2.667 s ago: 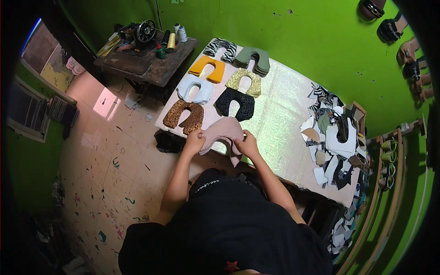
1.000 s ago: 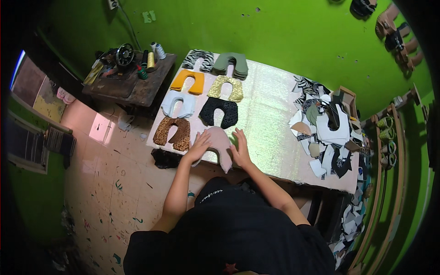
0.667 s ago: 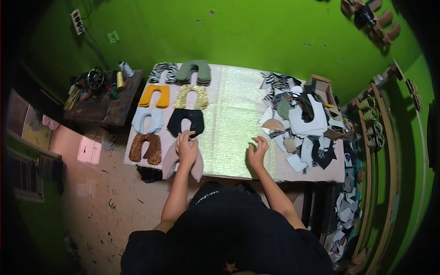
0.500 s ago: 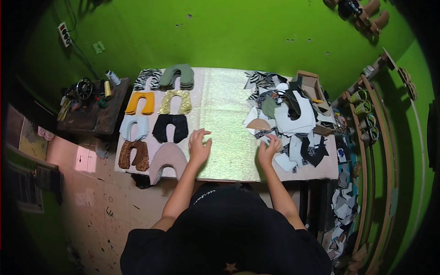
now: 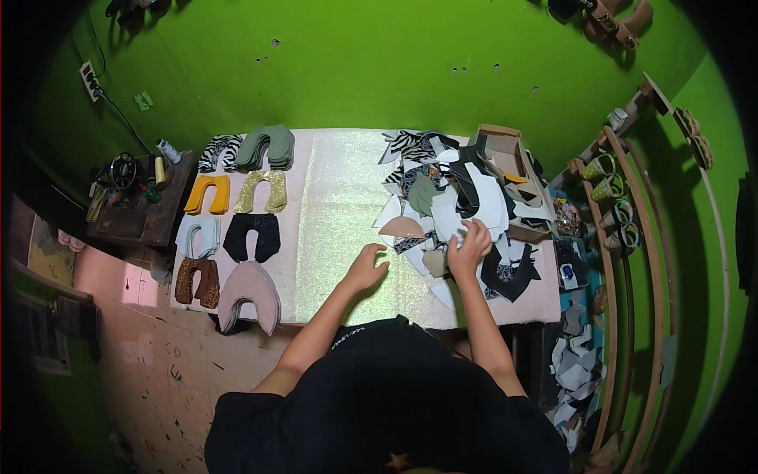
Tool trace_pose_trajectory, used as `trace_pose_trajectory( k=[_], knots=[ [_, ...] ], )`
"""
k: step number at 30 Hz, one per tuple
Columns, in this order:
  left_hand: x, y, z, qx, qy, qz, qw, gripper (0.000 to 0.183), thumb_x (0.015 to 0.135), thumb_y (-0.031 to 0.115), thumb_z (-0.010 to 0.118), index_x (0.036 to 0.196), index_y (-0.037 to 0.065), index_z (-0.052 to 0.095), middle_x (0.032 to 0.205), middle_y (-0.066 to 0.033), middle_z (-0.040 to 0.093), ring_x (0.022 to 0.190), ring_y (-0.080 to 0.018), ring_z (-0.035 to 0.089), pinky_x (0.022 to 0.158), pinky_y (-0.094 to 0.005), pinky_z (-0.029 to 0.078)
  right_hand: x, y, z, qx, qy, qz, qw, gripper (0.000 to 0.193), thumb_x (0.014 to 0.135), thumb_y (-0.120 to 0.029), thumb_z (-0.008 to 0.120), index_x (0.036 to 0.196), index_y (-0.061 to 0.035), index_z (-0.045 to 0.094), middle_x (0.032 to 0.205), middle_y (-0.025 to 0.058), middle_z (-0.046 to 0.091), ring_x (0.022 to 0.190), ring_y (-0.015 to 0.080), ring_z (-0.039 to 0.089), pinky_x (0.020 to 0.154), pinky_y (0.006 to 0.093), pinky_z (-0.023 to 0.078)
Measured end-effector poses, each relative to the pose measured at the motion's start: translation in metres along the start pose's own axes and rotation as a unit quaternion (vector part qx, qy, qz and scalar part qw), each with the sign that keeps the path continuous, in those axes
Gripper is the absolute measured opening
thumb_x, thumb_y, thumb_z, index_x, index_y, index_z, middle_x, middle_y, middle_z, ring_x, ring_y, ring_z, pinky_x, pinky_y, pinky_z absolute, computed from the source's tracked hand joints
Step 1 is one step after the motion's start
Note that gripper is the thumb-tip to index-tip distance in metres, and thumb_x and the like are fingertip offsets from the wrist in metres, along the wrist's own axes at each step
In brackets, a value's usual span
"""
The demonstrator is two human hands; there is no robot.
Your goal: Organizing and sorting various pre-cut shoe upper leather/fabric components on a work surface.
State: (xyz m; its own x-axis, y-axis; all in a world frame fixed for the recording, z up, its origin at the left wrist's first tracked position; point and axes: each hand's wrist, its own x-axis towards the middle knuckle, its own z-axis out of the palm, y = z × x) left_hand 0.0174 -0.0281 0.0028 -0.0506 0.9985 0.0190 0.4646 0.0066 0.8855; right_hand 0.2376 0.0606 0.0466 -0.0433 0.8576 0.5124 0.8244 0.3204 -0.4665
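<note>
while fingers (image 5: 476, 230) apart, right hand (image 5: 471, 251) at scraps' (image 5: 489, 207) edge, left hand (image 5: 365, 268) over open table (image 5: 328, 213)

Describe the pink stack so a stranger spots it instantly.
On the table below the green wall, find the two columns of U-shaped stacks at the left end. The pink stack is the nearest in the right column, and looks bigger than the leopard-print stack beside it and the black stack behind.

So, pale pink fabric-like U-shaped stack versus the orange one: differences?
The pale pink fabric-like U-shaped stack looks larger than the orange fabric-like U-shaped stack. Pink tips taper; orange tips are blunt. Pink juts past the table; orange doesn't. Both look unpatterned.
</note>
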Motion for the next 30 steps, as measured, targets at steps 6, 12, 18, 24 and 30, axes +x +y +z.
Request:
trace_pose_trajectory(
  k=[6, 12, 18, 24, 30],
  knots=[
    [0.031, 0.000, 0.015, 0.143, -0.027, -0.058, 0.988, 0.063, 0.073, 0.027, 0.057, 0.126, 0.005, 0.031, 0.134, -0.0243, 0.025, 0.126, -0.0379, 0.023, 0.099, -0.0500, 0.023, 0.015, -0.010, 0.011, -0.025, -0.151, -0.036, 0.988, 0.050, 0.068, -0.016, 0.060, 0.114, -0.0063, 0.044, 0.122, 0.0169, 0.036, 0.122, 0.0336, 0.025, 0.100, 0.0552, 0.008],
    [0.048, 0.008, 0.024, 0.241, -0.075, -0.126, 0.959, 0.078, 0.072, 0.030, 0.060, 0.135, 0.008, 0.019, 0.141, -0.0232, 0.002, 0.131, -0.0377, 0.002, 0.102, -0.0543, 0.006, 0.022, -0.011, 0.017, -0.140, -0.215, 0.012, 0.966, 0.066, 0.061, -0.018, 0.070, 0.118, -0.0031, 0.041, 0.126, 0.0205, 0.033, 0.123, 0.0338, 0.025, 0.101, 0.0540, 0.010],
    [0.047, -0.001, 0.030, 0.239, -0.054, -0.086, 0.966, 0.076, 0.072, 0.028, 0.059, 0.135, 0.008, 0.020, 0.141, -0.0230, 0.003, 0.131, -0.0360, 0.005, 0.103, -0.0523, 0.008, 0.030, -0.013, 0.004, -0.179, -0.267, 0.008, 0.947, 0.060, 0.064, -0.016, 0.066, 0.118, -0.0049, 0.042, 0.122, 0.0156, 0.038, 0.119, 0.0294, 0.031, 0.098, 0.0544, 0.015],
    [0.042, -0.001, 0.032, 0.249, -0.058, -0.057, 0.965, 0.069, 0.072, 0.025, 0.057, 0.133, 0.010, 0.028, 0.142, -0.0207, 0.006, 0.131, -0.0354, 0.009, 0.103, -0.0519, 0.010, 0.025, 0.012, 0.014, -0.212, -0.226, -0.038, 0.950, 0.045, 0.074, -0.007, 0.050, 0.119, -0.0086, 0.044, 0.118, 0.0109, 0.040, 0.113, 0.0252, 0.036, 0.094, 0.0544, 0.020],
    [0.033, 0.002, 0.035, 0.236, -0.068, -0.040, 0.968, 0.061, 0.073, 0.024, 0.055, 0.130, 0.015, 0.036, 0.143, -0.0152, 0.011, 0.131, -0.0329, 0.011, 0.103, -0.0522, 0.010, 0.026, 0.014, 0.002, -0.213, -0.213, -0.014, 0.953, 0.050, 0.069, -0.005, 0.056, 0.117, -0.0101, 0.045, 0.117, 0.0098, 0.041, 0.110, 0.0243, 0.038, 0.092, 0.0528, 0.023]
  ],
)
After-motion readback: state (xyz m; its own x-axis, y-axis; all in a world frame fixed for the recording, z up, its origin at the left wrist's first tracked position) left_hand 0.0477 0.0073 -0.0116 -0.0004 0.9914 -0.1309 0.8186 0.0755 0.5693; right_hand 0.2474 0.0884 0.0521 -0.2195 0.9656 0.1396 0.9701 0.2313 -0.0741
